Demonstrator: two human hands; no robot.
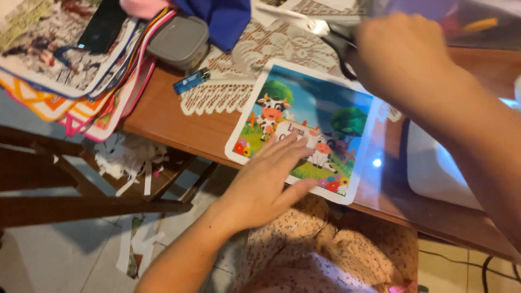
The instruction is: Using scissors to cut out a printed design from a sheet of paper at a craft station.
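Here the left hand (271, 176) lies flat, fingers spread, pressing on the near edge of a laminated cartoon picture (317, 111) with cows and trees, which rests on the wooden worktop (179, 116). Beyond that picture, the right hand (401, 57) is curled around what seem to be scissors (331, 32), though motion blur hides the grip. Left of the flat hand lie a blue lighter (191, 80), a grey case (179, 40) and a stack of printed sheets (70, 65). Paper scraps (130, 157) litter the floor below.
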